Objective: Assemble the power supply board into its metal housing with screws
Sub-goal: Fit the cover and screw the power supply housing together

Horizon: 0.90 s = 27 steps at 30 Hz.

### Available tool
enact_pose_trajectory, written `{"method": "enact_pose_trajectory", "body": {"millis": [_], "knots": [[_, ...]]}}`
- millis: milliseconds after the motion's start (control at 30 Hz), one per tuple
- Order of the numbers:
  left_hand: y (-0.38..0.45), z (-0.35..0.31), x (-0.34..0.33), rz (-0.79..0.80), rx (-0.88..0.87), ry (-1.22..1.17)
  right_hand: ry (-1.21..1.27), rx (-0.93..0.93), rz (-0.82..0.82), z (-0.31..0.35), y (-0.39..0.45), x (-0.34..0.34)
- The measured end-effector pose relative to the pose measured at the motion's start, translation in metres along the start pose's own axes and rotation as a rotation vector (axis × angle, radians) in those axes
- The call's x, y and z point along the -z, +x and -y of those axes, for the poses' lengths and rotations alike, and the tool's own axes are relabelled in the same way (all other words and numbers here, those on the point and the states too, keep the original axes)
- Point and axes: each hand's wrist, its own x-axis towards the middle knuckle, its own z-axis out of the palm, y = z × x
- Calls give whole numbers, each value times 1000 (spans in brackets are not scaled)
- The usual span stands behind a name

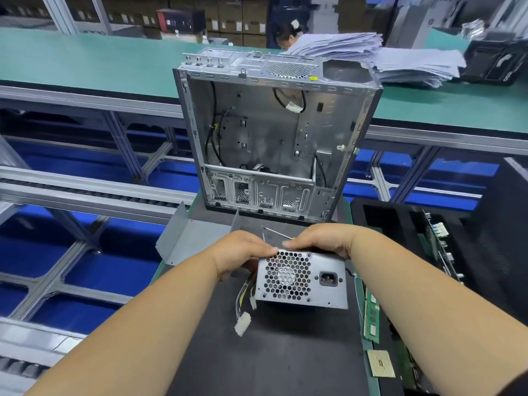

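I saw the power supply unit (301, 280) held just above the dark work mat (285, 352), near the mat's middle: a grey sheet-metal box whose face toward me carried a honeycomb fan grille on its left and a black mains socket on its right, with small screw holes at the corners. From its left side hung a bundle of coloured wires (243, 298) ending in a white connector (243, 323) that dangled close to the mat. My left hand (243, 250) had its fingers curled over the box's upper left corner, gripping it; my right hand (323, 238) was curled over the top edge, holding it from the other side. Just behind the hands a screwdriver (275, 232) lay on the mat, and to the left a bent grey metal cover (188, 235) stood open. Beyond that stood the computer case (268, 132), its side open toward me, with black cables inside and a perforated bay along its bottom. On my right a black foam tray (371, 215) held a circuit board (434, 238) on edge, with a memory stick (371, 318) and a processor chip (381, 364) lying beside it.
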Motion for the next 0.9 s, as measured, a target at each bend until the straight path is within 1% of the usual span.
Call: {"method": "enact_pose_trajectory", "body": {"millis": [67, 167, 300, 400, 500, 633, 800, 833, 867, 900], "knots": [[8, -1, 1, -13, 23, -41, 4, -8, 5, 1, 5, 4], [20, -6, 4, -37, 53, -21, 37, -39, -18, 5, 11, 11], [32, -14, 10, -13, 182, -26, 61, -68, -16, 6, 20, 18], [42, -15, 9, -20, 236, -71, 113, -62, -31, 4, 23, 21], [48, -13, 3, -46, 248, -114, 130, -45, -58, 1, 25, 22], [49, -13, 0, -26, 274, -202, 132, -27, -69, 2, 28, 18], [47, -11, -4, -11, 247, -257, 86, -79, -19, 8, 24, 15], [47, -10, -6, -15, 241, -266, 54, -96, -32, 9, 24, 14], [46, -9, -6, -20, 233, -268, 0, -107, -81, 11, 23, 13], [45, -8, -7, -24, 224, -267, -86, -109, -172, 12, 22, 13]]}}
